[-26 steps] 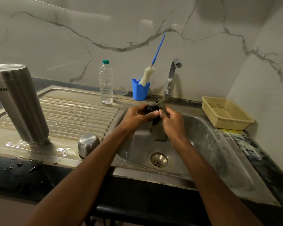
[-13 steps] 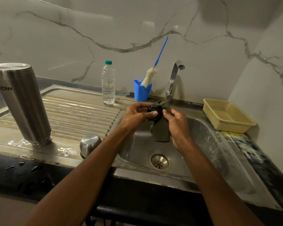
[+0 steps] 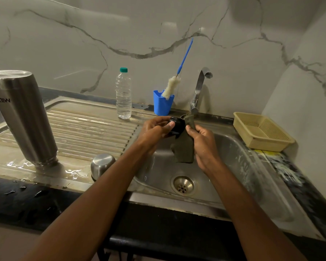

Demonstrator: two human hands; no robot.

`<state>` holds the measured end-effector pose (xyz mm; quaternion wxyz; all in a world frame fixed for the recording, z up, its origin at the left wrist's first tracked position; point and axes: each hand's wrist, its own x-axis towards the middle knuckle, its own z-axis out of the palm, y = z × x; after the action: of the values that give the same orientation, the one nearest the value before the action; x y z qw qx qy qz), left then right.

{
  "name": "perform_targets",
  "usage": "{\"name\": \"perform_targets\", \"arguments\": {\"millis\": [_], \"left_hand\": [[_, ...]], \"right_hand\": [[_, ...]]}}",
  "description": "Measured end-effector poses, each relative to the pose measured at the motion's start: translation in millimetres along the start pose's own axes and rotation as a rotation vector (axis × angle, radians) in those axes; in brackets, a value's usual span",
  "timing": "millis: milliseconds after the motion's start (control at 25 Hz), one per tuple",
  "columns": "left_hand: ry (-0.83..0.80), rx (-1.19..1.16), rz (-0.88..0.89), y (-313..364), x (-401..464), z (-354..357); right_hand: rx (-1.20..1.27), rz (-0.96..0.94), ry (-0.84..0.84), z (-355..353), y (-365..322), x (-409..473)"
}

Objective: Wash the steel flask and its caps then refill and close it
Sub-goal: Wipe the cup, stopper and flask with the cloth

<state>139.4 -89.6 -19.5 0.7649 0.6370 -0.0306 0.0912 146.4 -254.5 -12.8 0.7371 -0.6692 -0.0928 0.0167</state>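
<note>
1. Steel flask at far left: stands mouth-down on the wet drainboard, water pooled round its base. Dark lettering on its side shows upside down, so I cannot read it surely. It has not shifted over the last second.
2. Steel cap: dome up on the drainboard's near edge, just beside the sink. Unmoved too; judging by the wet, already washed.
3. Water bottle, green cap, no label that I can see. To its right a blue holder with a bottle brush leaning in it.
4. My left hand: fingers and thumb curled round the black inner cap, held over the sink.
5. My right hand: pinches the grey-green scrub cloth against the cap. A second ago my hands were closed tight together with the cap nearly hidden; now more of it shows and the cloth sits on its right side. I take that as the scrub working round the cap, not finished; rinsing, refilling and closing remain.
6. Tap: no stream that I can make out.
7. Yellow basket on the desk, far right.
</note>
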Motion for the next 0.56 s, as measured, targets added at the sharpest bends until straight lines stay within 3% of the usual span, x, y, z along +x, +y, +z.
{"name": "perform_targets", "arguments": {"millis": [400,560], "left_hand": [[0.034,0.195,0.139,-9.9,-7.0,11.6],[0.089,0.015,0.064,-4.8,-5.4,6.1]], "right_hand": [[-0.200,-0.110,0.043,4.5,10.2,3.3],[-0.392,-0.274,-0.007,7.5,4.4,-6.6]]}}
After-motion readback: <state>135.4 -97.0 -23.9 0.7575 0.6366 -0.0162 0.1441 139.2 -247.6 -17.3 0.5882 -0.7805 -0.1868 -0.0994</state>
